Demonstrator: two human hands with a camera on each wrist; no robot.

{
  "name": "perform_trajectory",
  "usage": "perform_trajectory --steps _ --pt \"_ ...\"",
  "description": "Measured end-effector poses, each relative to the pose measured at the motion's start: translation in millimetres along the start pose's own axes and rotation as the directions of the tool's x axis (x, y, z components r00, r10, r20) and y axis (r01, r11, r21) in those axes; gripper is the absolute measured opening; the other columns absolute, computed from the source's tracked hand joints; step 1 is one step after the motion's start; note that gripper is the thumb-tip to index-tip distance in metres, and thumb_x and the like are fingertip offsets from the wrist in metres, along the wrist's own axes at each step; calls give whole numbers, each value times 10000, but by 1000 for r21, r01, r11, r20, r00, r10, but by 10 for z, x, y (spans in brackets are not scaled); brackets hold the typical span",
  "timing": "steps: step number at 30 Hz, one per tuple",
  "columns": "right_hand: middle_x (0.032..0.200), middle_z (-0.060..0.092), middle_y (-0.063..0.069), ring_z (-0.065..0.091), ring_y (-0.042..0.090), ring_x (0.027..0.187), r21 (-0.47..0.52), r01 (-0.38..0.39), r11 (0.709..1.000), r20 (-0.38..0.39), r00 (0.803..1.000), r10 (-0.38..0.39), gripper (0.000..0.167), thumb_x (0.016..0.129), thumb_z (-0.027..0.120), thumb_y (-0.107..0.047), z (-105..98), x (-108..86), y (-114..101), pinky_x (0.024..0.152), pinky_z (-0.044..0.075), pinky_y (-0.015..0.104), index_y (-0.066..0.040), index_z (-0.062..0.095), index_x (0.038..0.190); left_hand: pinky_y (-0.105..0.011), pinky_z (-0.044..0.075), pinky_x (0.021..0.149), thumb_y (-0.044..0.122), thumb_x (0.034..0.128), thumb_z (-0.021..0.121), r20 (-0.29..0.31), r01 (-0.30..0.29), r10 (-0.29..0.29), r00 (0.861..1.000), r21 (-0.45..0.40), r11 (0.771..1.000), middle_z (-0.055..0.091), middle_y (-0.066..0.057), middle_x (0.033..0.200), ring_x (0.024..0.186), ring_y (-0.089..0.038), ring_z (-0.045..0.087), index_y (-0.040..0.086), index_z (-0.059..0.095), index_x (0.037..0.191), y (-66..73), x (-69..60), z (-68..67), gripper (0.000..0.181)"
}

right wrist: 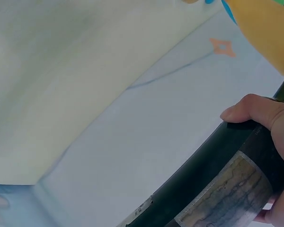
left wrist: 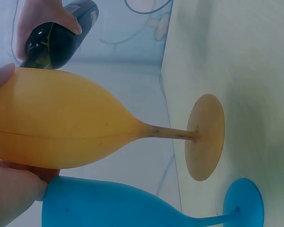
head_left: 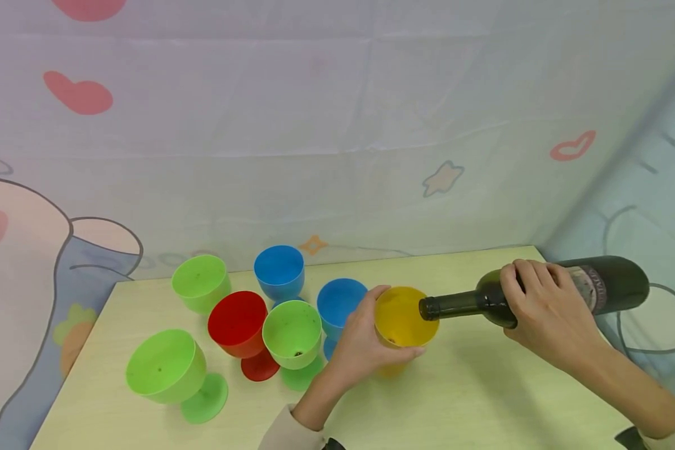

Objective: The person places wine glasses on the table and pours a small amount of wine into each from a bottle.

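Note:
My left hand [head_left: 360,340] grips the bowl of a yellow plastic goblet [head_left: 396,312], thumb on the near side and fingers on the far side. In the left wrist view its stem and round foot [left wrist: 205,137] show; I cannot tell if the foot touches the table. My right hand [head_left: 551,306] holds a dark green wine bottle [head_left: 619,284] round its body near the shoulder. The bottle lies nearly level, its mouth [head_left: 429,308] over the goblet's right rim. No stream of liquid is visible. A blue goblet [head_left: 340,303] stands right beside my left hand.
Left of my hands stand a light green goblet [head_left: 292,331], a red goblet [head_left: 237,322], another blue goblet [head_left: 279,269] and two more green goblets, one at the back [head_left: 200,281] and one in front [head_left: 165,369]. A printed cloth [head_left: 337,125] hangs behind the pale table [head_left: 512,400].

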State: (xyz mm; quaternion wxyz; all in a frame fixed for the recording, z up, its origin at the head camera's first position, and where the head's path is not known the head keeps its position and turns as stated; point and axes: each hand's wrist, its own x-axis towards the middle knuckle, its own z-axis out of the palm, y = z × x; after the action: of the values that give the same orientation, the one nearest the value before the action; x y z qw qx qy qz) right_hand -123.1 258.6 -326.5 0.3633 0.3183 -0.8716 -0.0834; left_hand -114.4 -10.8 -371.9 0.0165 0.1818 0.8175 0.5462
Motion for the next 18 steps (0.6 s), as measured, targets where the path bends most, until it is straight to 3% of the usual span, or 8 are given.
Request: perform_trajectory --steps 18 --pt "875 476 274 487 428 782 -26 36 999 2 999 -36 843 307 841 -225 -40 1 13 693 407 532 120 449 969 -360 464 827 301 650 810 11 -12 12 1000 -7 1000 477 -69 1255 1066 -233 479 65 345 1336 -44 -6 -3 862"
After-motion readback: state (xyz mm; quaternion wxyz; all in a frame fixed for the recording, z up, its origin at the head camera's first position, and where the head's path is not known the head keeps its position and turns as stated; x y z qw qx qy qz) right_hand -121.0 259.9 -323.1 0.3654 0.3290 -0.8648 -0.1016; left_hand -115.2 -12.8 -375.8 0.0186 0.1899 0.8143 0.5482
